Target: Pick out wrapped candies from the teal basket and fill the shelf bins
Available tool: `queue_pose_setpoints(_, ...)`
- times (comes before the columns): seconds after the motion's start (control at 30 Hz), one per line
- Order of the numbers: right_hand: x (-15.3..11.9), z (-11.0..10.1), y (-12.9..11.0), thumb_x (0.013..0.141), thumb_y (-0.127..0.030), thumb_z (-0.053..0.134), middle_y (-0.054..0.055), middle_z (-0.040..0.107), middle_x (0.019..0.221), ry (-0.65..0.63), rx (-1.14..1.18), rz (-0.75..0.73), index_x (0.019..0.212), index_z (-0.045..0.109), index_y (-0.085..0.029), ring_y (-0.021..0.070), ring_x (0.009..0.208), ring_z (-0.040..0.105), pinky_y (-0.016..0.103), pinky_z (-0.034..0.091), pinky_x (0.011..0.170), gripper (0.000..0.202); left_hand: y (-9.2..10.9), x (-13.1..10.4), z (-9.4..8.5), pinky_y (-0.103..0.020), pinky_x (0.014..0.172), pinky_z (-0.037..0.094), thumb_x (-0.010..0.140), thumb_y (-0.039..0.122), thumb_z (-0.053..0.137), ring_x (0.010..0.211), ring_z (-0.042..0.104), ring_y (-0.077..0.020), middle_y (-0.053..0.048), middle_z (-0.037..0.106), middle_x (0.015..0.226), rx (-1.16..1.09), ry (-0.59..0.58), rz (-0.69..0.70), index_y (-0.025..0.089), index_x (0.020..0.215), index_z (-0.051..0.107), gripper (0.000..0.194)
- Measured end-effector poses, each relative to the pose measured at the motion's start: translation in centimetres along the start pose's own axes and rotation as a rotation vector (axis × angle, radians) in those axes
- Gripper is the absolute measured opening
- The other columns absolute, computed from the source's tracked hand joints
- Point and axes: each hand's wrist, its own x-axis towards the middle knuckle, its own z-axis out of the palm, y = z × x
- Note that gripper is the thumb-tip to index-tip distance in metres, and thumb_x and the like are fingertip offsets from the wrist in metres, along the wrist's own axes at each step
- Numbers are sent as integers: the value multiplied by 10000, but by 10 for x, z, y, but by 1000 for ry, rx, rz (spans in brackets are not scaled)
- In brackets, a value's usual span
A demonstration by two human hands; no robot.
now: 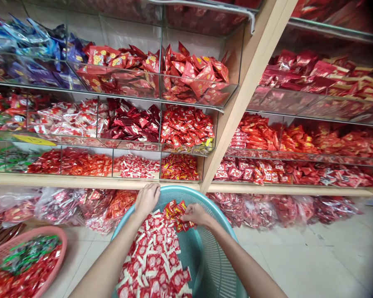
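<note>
A large teal plastic basket point(219, 252) stands below the shelves in front of me. Red-and-white wrapped candies point(155, 260) fill its left side, and a small pile of red-and-yellow wrapped candies point(174, 210) lies towards its far side. My left hand point(147, 199) is at the far left of the basket, its fingers curled over the rim. Inside the basket, my right hand point(196, 215) is closed at the edge of the red-and-yellow candies, with fingers pinched on some of them. Its fingertips are partly hidden among the wrappers.
Clear-fronted shelf bins point(186, 128) hold sorted wrapped sweets, with a wooden post point(236, 120) between two sections. Filled plastic bags point(59, 207) line the floor under the bottom ledge point(81, 180). A pink basket point(64, 248) with green and red sweets stands at the lower left.
</note>
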Motion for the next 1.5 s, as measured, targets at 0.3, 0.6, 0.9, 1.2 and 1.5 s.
queue_pose_setpoints(0.3, -9, 16, -2, 540, -363, 728, 39, 607, 830, 116, -648, -147, 925, 507, -185, 221, 791, 589, 246, 371, 565, 478, 1, 0, 0, -320, 773, 402, 891, 338, 281, 894, 557, -210, -55, 648, 955, 40, -1, 0, 210, 950, 583, 333)
queue_pose_setpoints(0.6, -18, 28, -16, 713, -277, 646, 121, 621, 1010, 125, -872, -111, 1163, 407, -161, 267, 930, 603, 279, 389, 675, 522, 2, 0, -1, -307, 780, 404, 891, 336, 284, 899, 560, -195, -46, 646, 962, 49, 0, 2, 214, 952, 579, 324)
queue_pose_setpoints(0.9, -14, 18, -14, 656, -380, 700, 92, 625, 921, 231, -755, -139, 1005, 453, -185, 253, 841, 614, 276, 389, 634, 470, 0, 0, 0, -300, 782, 400, 888, 336, 295, 901, 560, -189, -45, 645, 969, 38, 3, 6, 216, 943, 578, 312)
queue_pose_setpoints(1.2, -6, -4, -20, 640, -435, 661, -7, 578, 748, 74, 535, -8, 719, 480, -189, 131, 667, 588, 263, 501, 601, 315, -1, 0, 1, -304, 785, 400, 887, 323, 296, 911, 561, -191, -48, 644, 979, 42, 5, 18, 214, 937, 580, 309)
queue_pose_setpoints(1.5, -2, -4, -9, 539, -270, 742, -36, 586, 753, 25, 719, -98, 879, 515, -203, 124, 719, 586, 312, 511, 709, 414, -1, 1, 1, -296, 787, 404, 884, 335, 300, 896, 568, -186, -53, 649, 955, 21, 11, 15, 215, 924, 592, 318)
